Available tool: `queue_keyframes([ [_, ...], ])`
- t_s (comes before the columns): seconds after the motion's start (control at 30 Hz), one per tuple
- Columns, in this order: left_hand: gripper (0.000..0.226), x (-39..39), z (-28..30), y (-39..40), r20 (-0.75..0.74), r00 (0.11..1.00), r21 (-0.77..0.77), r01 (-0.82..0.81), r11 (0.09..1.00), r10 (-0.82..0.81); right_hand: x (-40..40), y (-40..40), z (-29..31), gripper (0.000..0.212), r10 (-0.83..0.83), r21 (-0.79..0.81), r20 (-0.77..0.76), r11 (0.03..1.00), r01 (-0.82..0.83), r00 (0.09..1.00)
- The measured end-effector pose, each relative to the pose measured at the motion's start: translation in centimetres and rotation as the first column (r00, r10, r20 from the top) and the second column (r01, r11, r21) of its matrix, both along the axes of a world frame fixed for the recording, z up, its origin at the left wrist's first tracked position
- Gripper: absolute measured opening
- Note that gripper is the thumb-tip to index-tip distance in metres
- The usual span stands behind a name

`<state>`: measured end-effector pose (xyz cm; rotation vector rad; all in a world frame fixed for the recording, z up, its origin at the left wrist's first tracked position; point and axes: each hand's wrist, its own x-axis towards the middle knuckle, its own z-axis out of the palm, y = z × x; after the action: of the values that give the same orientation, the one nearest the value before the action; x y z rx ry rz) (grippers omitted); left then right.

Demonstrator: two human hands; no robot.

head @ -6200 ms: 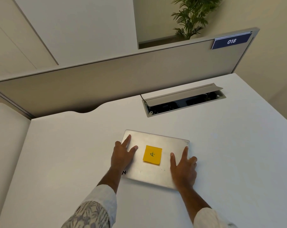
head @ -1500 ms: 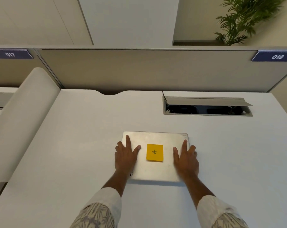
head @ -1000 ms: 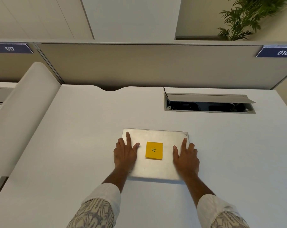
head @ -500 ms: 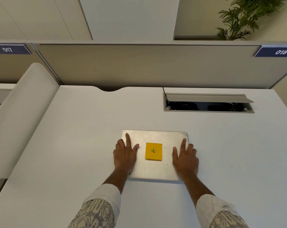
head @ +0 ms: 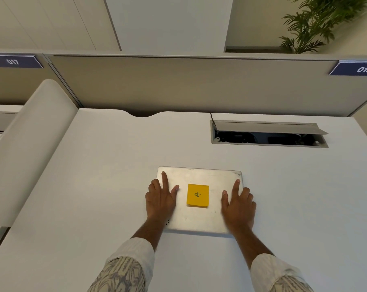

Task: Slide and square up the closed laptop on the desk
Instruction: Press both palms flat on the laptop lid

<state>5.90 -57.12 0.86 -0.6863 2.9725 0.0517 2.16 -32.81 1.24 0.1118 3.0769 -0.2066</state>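
Note:
A closed silver laptop (head: 199, 219) lies flat in the middle of the white desk (head: 90, 186), its long edges about parallel to the desk's back edge. An orange sticky note (head: 197, 195) with a handwritten mark sits in the centre of its lid. My left hand (head: 160, 200) lies palm-down on the lid's left side, fingers spread, the outer fingers reaching over the left edge. My right hand (head: 238, 206) lies palm-down on the right side in the same way. Neither hand lifts the laptop.
An open cable hatch (head: 266, 137) is set into the desk behind and right of the laptop. A beige partition (head: 199, 85) closes off the back, with labels 017 (head: 13, 61) and 018 (head: 363, 69). A rounded white divider (head: 27, 144) runs along the left side.
Six seconds ago the laptop lay skewed to the desk; now it lies square to the back edge. Over the last second both hands and the laptop have hardly moved.

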Motion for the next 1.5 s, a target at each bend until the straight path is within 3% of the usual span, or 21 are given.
queue_keyframes([
  [0.53,0.072,0.9,0.1,0.3,-0.091,0.995,0.056,-0.024,0.998,0.029,-0.3,0.7,-0.3,0.058,0.013,-0.033,-0.051,0.999,-0.015,0.999],
  [0.67,0.070,0.8,-0.2,0.6,-0.223,0.974,0.094,0.066,0.993,-0.044,-0.4,0.7,-0.6,0.063,0.110,-0.062,-0.101,0.991,-0.117,0.989],
  [0.9,0.071,0.4,0.6,1.9,-0.292,0.943,0.145,0.206,0.968,-0.157,-0.2,-2.0,0.5,0.072,0.253,-0.168,-0.142,0.947,-0.275,0.957],
  [1.17,0.065,0.0,1.7,3.8,-0.287,0.908,0.144,0.357,0.923,-0.306,0.0,-4.9,1.4,0.063,0.375,-0.176,-0.159,0.899,-0.400,0.913],
  [1.5,0.062,-0.3,2.0,4.1,-0.260,0.917,0.091,0.335,0.938,-0.303,-0.2,-5.5,1.7,0.068,0.403,-0.187,-0.202,0.879,-0.439,0.893],
])
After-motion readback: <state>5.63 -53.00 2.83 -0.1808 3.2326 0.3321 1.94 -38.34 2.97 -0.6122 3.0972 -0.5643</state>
